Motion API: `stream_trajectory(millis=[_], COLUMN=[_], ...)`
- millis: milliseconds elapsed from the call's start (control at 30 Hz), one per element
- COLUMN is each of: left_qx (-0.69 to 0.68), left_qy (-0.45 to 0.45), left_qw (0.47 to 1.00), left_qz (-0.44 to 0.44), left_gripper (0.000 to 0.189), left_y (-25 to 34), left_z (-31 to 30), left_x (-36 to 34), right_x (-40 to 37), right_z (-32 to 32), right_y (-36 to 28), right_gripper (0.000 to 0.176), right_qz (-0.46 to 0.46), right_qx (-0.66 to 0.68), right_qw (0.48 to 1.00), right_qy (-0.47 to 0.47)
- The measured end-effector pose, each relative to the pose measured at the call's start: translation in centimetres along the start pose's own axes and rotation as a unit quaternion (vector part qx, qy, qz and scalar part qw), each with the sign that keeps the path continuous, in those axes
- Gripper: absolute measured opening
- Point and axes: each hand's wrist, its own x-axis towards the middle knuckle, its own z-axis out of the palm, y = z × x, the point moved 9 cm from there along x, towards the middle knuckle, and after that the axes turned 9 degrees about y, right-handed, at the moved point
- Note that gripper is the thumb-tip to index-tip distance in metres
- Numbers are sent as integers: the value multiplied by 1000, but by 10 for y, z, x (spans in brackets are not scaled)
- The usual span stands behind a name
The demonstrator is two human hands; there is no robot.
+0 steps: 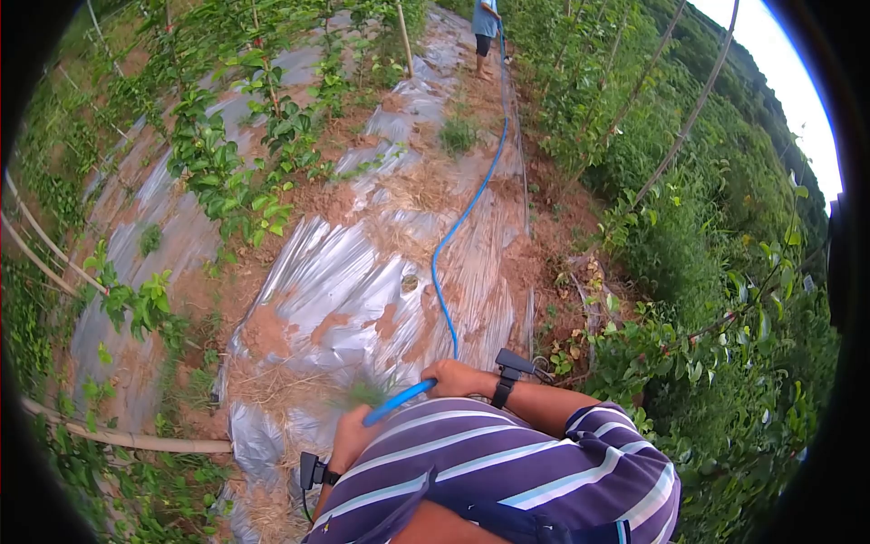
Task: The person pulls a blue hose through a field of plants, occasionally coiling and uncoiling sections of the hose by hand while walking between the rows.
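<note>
A blue hose [439, 263] runs down the path from a person farther up and reaches my hands in front of my striped shirt. My right hand [453, 378] is closed around it, with a black device strapped to the wrist. My left hand [352, 437] grips the hose lower and to the left, also with a black strap on its wrist. Between both hands a short stretch of hose slants across. Beyond my left hand the hose is out of sight. Blurred green grass shows just above that hand.
Silvery plastic sheeting [344, 290] with soil and dry straw covers the ground ahead. Leafy plants on stakes stand left and right. A bamboo pole [136, 441] lies at lower left. Up the path a person [486, 32] stands beside the hose.
</note>
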Motion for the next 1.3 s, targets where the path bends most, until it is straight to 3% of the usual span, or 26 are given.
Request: stream_trajectory(millis=[1300], left_qx=[-5], left_qy=[14], left_qw=[1000], left_qz=[5], left_gripper=[28], left_y=[-6], left_z=[-6], left_x=[-3], right_x=[-1], right_z=[0], right_y=[-15], right_gripper=[18], right_qz=[5], right_qx=[-13], right_qw=[1000], right_qy=[-4])
